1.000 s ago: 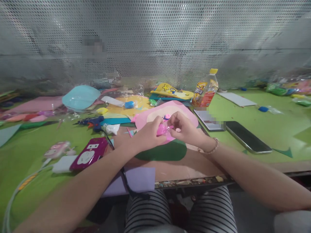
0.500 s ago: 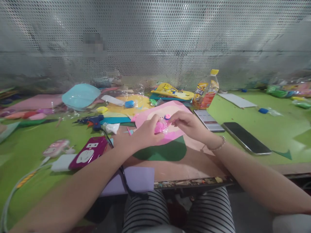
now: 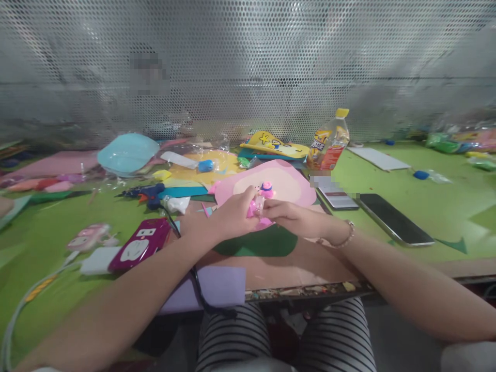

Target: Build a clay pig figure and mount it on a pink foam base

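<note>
My left hand (image 3: 237,211) is closed around a small clear plastic packet of pink clay (image 3: 253,208). The fingers of my right hand (image 3: 290,216) are drawn together at the packet's right edge, pinching the clear plastic. Both hands are over a pink foam sheet (image 3: 300,188) with a cream centre. Just beyond my fingers, a small pink figure (image 3: 267,189) with a blue band rests on that sheet. Below the pink sheet lies a dark green rounded sheet (image 3: 259,244).
On the left are a glue gun (image 3: 153,196), a magenta power bank (image 3: 139,244) and a cable. Two phones, one a dark phone (image 3: 395,219), lie to the right. A drink bottle (image 3: 329,142) stands behind them, near yellow cut-outs (image 3: 277,145). A perforated metal screen (image 3: 248,67) rises behind the table.
My right hand has come down and slightly toward me, from beside the pink figure to the packet. The figure now shows more fully. My left hand stays on the packet.
</note>
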`<move>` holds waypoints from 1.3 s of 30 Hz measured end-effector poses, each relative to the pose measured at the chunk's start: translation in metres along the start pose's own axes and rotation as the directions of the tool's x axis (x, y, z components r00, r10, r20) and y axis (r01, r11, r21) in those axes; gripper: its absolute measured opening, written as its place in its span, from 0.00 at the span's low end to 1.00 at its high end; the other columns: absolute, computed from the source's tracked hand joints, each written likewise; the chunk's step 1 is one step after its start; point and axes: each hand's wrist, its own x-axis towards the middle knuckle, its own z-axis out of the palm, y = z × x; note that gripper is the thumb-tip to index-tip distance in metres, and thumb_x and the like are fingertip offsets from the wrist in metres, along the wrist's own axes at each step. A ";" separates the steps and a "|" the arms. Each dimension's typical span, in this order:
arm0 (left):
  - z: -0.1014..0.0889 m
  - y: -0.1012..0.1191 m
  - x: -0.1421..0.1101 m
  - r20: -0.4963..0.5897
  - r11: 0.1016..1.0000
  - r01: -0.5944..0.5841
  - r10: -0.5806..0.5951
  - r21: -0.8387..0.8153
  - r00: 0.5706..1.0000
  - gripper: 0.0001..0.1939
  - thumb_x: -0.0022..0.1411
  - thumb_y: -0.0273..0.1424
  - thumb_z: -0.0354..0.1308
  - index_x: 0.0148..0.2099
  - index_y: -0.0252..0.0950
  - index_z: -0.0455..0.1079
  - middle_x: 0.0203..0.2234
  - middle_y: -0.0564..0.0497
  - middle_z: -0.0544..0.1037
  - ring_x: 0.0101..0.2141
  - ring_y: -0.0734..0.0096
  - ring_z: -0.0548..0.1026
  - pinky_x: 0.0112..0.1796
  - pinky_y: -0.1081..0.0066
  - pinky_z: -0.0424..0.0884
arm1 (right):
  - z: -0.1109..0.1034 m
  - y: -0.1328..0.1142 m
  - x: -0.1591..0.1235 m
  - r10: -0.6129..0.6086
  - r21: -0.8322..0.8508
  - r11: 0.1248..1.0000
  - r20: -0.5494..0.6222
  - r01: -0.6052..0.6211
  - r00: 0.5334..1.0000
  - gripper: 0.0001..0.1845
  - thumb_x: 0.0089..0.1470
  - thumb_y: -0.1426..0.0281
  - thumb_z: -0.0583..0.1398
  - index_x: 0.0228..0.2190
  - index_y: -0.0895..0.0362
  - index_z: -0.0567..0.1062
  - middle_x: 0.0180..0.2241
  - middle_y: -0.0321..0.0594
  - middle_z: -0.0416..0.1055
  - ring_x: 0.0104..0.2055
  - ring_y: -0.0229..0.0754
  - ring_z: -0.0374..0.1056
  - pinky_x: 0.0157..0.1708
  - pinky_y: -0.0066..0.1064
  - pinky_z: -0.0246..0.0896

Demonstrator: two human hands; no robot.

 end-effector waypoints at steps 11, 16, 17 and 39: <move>-0.007 -0.024 0.010 -0.134 0.887 0.230 -0.192 0.400 0.972 0.14 0.55 0.32 0.48 0.45 0.37 0.57 0.31 0.47 0.71 0.33 0.60 0.72 0.30 0.66 0.65 | -0.033 0.017 -0.008 0.280 0.184 0.958 -0.414 -0.222 0.866 0.17 0.54 0.75 0.45 0.38 0.59 0.71 0.34 0.41 0.68 0.31 0.37 0.62 0.31 0.30 0.61; -0.012 -0.042 0.005 -0.151 0.728 0.363 -0.342 0.581 0.928 0.23 0.55 0.34 0.50 0.52 0.32 0.56 0.42 0.38 0.70 0.40 0.53 0.73 0.35 0.62 0.68 | -0.040 0.036 -0.013 0.449 -0.012 0.881 -0.299 -0.474 0.842 0.17 0.53 0.78 0.46 0.42 0.58 0.68 0.35 0.41 0.70 0.30 0.35 0.65 0.32 0.28 0.61; -0.011 -0.044 0.003 -0.140 0.713 0.352 -0.339 0.606 0.930 0.24 0.55 0.33 0.50 0.54 0.30 0.56 0.43 0.36 0.69 0.41 0.51 0.72 0.36 0.60 0.68 | -0.039 0.037 -0.013 0.481 -0.068 0.857 -0.252 -0.511 0.840 0.17 0.54 0.78 0.46 0.42 0.58 0.68 0.36 0.42 0.71 0.31 0.35 0.66 0.31 0.28 0.61; 0.024 -0.014 -0.002 0.434 0.892 -0.292 0.125 0.344 0.892 0.30 0.66 0.43 0.39 0.64 0.31 0.48 0.63 0.41 0.52 0.62 0.63 0.51 0.58 0.65 0.48 | -0.013 0.038 -0.007 0.509 -0.744 0.559 -0.040 -0.365 0.860 0.23 0.61 0.63 0.47 0.33 0.62 0.77 0.31 0.52 0.74 0.34 0.46 0.69 0.31 0.31 0.55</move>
